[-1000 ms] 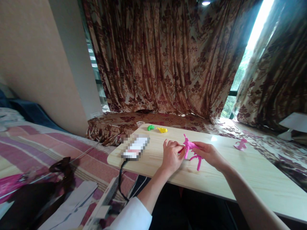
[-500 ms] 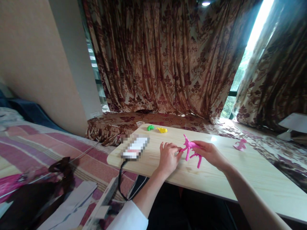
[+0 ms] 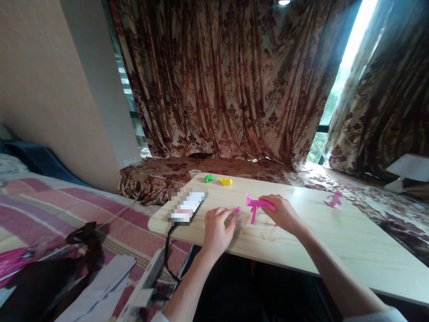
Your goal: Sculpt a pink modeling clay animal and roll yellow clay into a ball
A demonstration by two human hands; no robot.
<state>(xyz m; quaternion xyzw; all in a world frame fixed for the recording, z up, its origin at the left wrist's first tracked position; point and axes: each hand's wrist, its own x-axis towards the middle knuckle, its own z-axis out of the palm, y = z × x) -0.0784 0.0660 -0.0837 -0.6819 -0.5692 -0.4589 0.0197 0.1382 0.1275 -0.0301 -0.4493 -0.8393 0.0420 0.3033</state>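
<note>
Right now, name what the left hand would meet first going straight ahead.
Past the small pink piece at its fingertips, the left hand would probably meet the pink figure first, though depth is unclear.

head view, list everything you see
wood-grain table: 1, cream, centre
legged figure: 1, pink, held
small nub: 1, pink, beside figure
curved lump: 1, green, table's back
pointed lump: 1, yellow, beside green lump
standing figure: 1, pink, table's right
flat phone: 1, white screen, table's left
floral curtains: several, brown, background
striped bedspread: 1, pink, left
shaded lamp: 1, white, right
papers: some, white, lower left
left hand: 1, bare, at nub
right hand: 1, bare, holding legged figure
</note>
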